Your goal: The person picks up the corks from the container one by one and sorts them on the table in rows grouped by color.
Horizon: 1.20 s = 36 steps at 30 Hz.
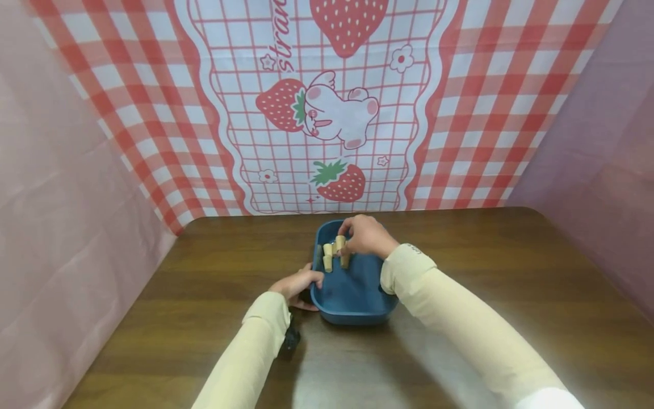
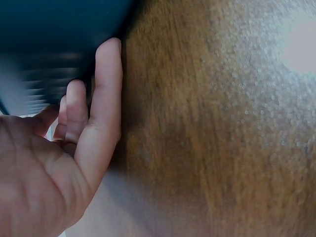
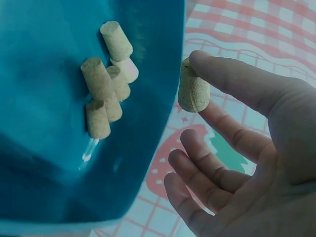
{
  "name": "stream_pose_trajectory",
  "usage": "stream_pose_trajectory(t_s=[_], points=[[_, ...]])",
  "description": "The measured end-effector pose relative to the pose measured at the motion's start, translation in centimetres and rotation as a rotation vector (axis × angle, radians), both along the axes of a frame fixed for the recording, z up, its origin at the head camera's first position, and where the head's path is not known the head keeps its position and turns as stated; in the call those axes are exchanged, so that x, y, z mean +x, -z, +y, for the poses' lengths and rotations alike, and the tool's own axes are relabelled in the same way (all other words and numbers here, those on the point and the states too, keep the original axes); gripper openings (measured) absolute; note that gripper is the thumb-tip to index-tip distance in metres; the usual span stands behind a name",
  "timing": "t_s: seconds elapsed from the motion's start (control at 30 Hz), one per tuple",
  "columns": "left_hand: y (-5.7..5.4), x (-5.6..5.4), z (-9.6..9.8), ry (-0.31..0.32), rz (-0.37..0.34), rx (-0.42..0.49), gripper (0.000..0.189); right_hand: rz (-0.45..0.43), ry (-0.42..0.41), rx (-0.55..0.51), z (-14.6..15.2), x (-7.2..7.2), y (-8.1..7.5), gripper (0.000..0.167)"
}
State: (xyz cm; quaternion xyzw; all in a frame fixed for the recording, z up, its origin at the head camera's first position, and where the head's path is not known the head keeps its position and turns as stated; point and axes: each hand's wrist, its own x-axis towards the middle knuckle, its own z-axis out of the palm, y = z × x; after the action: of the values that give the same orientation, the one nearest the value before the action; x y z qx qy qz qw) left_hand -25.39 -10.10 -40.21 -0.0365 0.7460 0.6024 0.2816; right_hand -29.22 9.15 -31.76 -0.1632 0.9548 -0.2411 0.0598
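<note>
A blue plastic tray (image 1: 352,295) with rounded corners and raised walls stands on the table. My left hand (image 1: 300,286) holds its left wall, thumb over the rim and fingers along the outside; in the left wrist view, those fingers (image 2: 107,74) lie low against the tray wall. Above the tray's far part, my right hand (image 1: 369,236) pinches a tan cork stopper (image 3: 194,90) between thumb and index finger, the other fingers loosely bent. Several more cork stoppers (image 3: 98,120) cluster inside the tray towards its far left, some touching end to end.
The brown wooden table (image 1: 219,272) stretches to both sides of the tray. A red-and-white checked cloth with strawberries (image 1: 339,182) hangs at the table's back edge. Pale curtains (image 1: 66,199) flank both sides. A small black object (image 1: 292,336) shows by the left wrist.
</note>
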Motion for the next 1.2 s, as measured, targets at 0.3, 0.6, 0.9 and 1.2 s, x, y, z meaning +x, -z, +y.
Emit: stream_pose_trajectory(t_s=[0.3,0.6,0.9,1.2], points=[[-0.1,0.2,0.1,0.002,0.007,-0.005,0.099,0.002,0.025,-0.038,1.6,0.7,-1.0,0.042],[0.0,0.1,0.0,0.004,0.011,-0.008,0.100,-0.020,0.059,-0.079,3.3,1.4,-1.8,0.041],[0.0,0.0,-0.1,0.007,0.006,-0.004,0.101,-0.006,0.064,-0.078,5.1,1.7,-2.4,0.044],[0.0,0.1,0.0,-0.013,0.010,-0.008,0.100,-0.013,0.082,-0.099,6.9,1.8,-2.3,0.044]])
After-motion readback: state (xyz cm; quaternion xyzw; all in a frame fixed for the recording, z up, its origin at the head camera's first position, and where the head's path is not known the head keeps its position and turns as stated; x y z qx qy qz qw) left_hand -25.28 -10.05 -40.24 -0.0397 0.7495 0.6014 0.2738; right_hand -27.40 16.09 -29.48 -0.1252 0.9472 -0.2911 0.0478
